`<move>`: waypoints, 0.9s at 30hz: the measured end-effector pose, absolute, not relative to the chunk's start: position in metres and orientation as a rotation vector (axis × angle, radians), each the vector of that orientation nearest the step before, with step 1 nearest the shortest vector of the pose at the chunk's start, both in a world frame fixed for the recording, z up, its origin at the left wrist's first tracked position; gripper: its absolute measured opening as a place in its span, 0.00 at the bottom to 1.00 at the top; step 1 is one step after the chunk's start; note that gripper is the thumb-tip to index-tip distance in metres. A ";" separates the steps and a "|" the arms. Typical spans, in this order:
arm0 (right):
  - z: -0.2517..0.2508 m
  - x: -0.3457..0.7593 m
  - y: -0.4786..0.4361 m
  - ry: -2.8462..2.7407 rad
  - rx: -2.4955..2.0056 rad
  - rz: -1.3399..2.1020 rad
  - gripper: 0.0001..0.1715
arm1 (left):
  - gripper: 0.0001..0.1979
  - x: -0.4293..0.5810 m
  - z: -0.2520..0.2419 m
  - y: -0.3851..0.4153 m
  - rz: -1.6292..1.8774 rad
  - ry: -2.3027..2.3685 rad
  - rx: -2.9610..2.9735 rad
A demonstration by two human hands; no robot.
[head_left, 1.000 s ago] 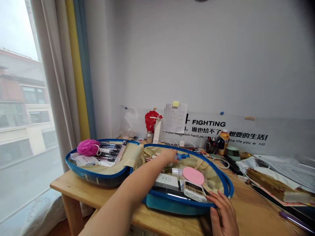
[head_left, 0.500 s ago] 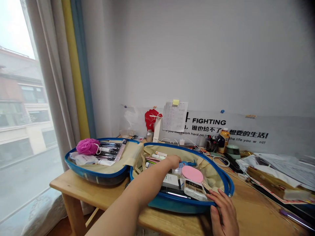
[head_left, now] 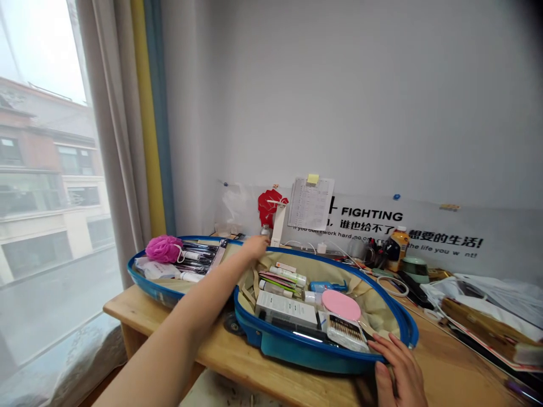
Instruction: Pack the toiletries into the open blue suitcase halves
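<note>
Desk: its front left corner stood beside the window, and its near edge ran in front of an open blue case.
Left half of the case: lay near the desk's left edge; in it were a magenta mesh puff, a white packet and a set of dark slim items in clear wrapping.
Left hand: was stretched out over the case's join, toward the desk's back edge, just beside a small glass jar; its fingers were mostly hidden, so one could not tell how far open it was or whether it had hold of anything.
Right half of the case: lay along the desk's near edge; in it were a white box, a white-and-green tube, a blue pump bottle toward the back, a pink oval disc and a pack of swabs by the front rim.
Right hand: was loosely spread, thumb apart, fingertips at the case's front right rim near the swabs, with nothing lifted.
Right side of the desk: bore an orange bottle near the back edge and a brown pouch among papers.
</note>
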State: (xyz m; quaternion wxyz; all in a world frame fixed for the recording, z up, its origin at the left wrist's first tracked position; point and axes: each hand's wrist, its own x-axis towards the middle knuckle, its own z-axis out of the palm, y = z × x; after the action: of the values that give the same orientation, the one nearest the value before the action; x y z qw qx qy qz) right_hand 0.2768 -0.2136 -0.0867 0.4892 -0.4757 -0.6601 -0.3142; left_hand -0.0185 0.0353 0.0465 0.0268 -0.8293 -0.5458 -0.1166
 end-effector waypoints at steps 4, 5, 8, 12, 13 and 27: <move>-0.087 0.275 -0.213 -1.590 -1.163 -0.758 0.15 | 0.19 -0.115 0.035 0.032 -0.194 -1.916 -2.304; -0.087 0.275 -0.213 -1.592 -1.167 -0.756 0.15 | 0.19 -0.136 0.031 0.029 -0.138 -1.961 -2.254; -0.086 0.274 -0.213 -1.595 -1.171 -0.749 0.15 | 0.18 -0.187 0.015 0.022 0.012 -2.071 -2.141; -0.087 0.275 -0.213 -1.587 -1.172 -0.743 0.15 | 0.18 -0.217 -0.005 0.025 0.134 -2.186 -2.081; -0.087 0.275 -0.213 -1.584 -1.169 -0.744 0.15 | 0.18 -0.218 -0.009 0.027 0.145 -2.205 -2.079; -0.087 0.274 -0.214 -1.552 -1.173 -0.711 0.14 | 0.18 -0.180 0.013 0.012 -0.361 -2.216 -1.974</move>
State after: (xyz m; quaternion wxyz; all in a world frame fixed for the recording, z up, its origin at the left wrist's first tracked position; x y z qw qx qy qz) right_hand 0.2738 -0.2140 -0.0870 0.5100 -0.4873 -0.6444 -0.2953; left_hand -0.1800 0.0123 0.0129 0.0760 -0.6583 -0.7391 -0.1205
